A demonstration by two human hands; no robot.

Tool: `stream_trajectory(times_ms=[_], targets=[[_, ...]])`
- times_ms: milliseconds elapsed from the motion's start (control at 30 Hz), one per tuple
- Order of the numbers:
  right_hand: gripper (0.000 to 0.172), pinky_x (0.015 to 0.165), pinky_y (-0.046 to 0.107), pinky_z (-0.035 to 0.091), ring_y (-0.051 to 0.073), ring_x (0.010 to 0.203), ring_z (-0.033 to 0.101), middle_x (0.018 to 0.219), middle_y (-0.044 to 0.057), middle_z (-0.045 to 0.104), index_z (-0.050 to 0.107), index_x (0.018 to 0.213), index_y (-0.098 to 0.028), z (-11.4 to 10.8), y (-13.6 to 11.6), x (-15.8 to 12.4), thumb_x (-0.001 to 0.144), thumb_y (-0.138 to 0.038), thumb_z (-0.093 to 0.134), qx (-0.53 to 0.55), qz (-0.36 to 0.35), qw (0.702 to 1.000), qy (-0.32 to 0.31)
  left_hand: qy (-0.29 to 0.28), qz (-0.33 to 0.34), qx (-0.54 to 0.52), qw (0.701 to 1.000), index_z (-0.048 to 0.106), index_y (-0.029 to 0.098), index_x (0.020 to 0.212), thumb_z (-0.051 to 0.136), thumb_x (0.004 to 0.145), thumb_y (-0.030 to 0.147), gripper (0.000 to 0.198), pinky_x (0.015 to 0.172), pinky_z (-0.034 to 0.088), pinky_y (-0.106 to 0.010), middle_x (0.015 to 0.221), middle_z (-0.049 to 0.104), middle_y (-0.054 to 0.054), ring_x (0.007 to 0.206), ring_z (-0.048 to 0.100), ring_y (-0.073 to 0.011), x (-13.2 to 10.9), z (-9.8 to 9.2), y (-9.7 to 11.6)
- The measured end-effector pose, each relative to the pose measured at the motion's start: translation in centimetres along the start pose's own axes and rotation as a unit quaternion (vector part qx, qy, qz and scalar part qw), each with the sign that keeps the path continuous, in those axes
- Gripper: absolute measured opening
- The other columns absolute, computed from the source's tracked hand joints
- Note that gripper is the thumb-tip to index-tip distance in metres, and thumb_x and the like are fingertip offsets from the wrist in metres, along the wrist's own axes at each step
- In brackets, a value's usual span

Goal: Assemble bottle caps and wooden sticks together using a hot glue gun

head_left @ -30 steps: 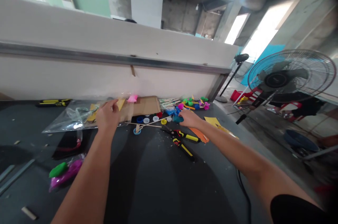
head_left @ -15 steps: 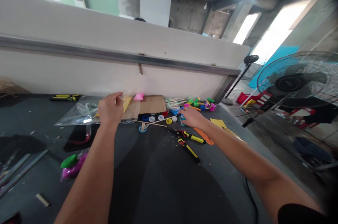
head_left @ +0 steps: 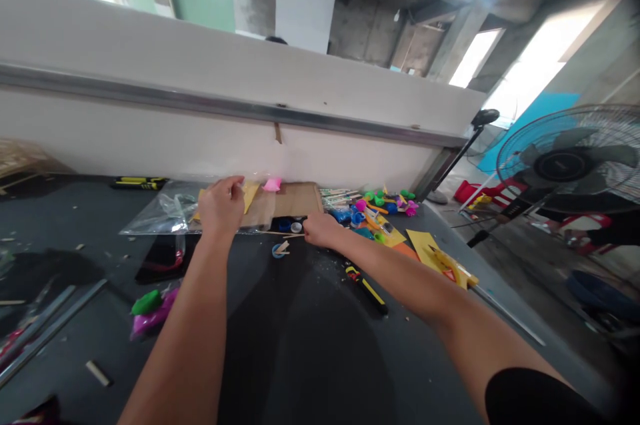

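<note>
Bench [head_left: 300, 358] dark grey, scattered with small scraps. Left hand [head_left: 223, 203] reaches to the back of it, fingers bunched against the thumb and pinched on the right end of the clear plastic bag [head_left: 150, 217], which lies flat on the bench at the foot of the white wall panel. A yellow piece [head_left: 249, 193] shows just past the fingertips (inside the bag or behind it, cannot tell). Right hand [head_left: 319, 230] is palm down a little to the right, fingers curled onto the bench among the bottle caps [head_left: 296, 227] and the thin wooden sticks [head_left: 280, 234]. Its fingertips are hidden, so I cannot tell whether it grips anything. A blue ring cap [head_left: 277, 251] lies between the two wrists, and a sheet of cardboard [head_left: 297, 198] lies behind both hands. Cutters with yellow-black handles [head_left: 367, 286] lie under the right forearm. A heap of bright plastic bits [head_left: 383, 201] sits further right and yellow paper [head_left: 430, 248] beyond that, near the bench edge. A green and magenta lump [head_left: 150, 308] lies left of the left forearm, well apart from the bag. A standing fan [head_left: 570, 165] is off the bench at far right.
</note>
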State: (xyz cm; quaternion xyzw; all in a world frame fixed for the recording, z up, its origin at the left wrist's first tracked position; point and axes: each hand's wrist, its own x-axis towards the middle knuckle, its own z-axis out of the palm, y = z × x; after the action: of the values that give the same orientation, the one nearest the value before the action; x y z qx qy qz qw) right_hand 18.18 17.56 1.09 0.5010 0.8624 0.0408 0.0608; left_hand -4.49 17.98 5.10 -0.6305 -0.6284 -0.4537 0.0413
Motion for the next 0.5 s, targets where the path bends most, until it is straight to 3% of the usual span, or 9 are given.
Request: stream_trajectory(times_ms=[267,400,500], targets=[[0.027,0.081,0.032,0.047,0.026,0.101,0.059,0.102,0.017,0.066,0.066,0.099,-0.012,-1.9,0.4,-0.7,0.081,-0.020,0.048,-0.040,0.006,0.999,0.016,-0.004,0.000,-0.008,1.000,0.067,0.021,0.100,0.041,0.083,0.023,0.032,0.080,0.045,-0.031,0.099,0.070,-0.005,0.090,0.063,-0.0215,0.0,0.0,0.0],[0.025,0.078,0.032,0.046,0.027,0.094,0.062,0.095,0.019,0.067,0.063,0.097,-0.010,-3.3,1.9,-2.5,0.083,-0.019,0.045,-0.056,0.016,0.998,0.017,-0.012,0.014,-0.009,1.000,0.067,0.022,0.101,0.041,0.083,0.024,0.031,0.080,0.045,-0.031,0.101,0.069,-0.005,0.089,0.063,-0.0212,-0.2,0.1,0.2],[0.023,0.075,0.032,0.045,0.027,0.088,0.063,0.090,0.020,0.067,0.061,0.097,-0.008,-4.3,3.7,-4.2,0.082,-0.014,0.045,-0.069,0.031,0.997,0.015,-0.048,0.025,-0.020,0.998,0.067,0.022,0.101,0.042,0.083,0.026,0.031,0.078,0.045,-0.030,0.101,0.069,-0.005,0.087,0.063,-0.0209,-0.4,0.3,0.8]])
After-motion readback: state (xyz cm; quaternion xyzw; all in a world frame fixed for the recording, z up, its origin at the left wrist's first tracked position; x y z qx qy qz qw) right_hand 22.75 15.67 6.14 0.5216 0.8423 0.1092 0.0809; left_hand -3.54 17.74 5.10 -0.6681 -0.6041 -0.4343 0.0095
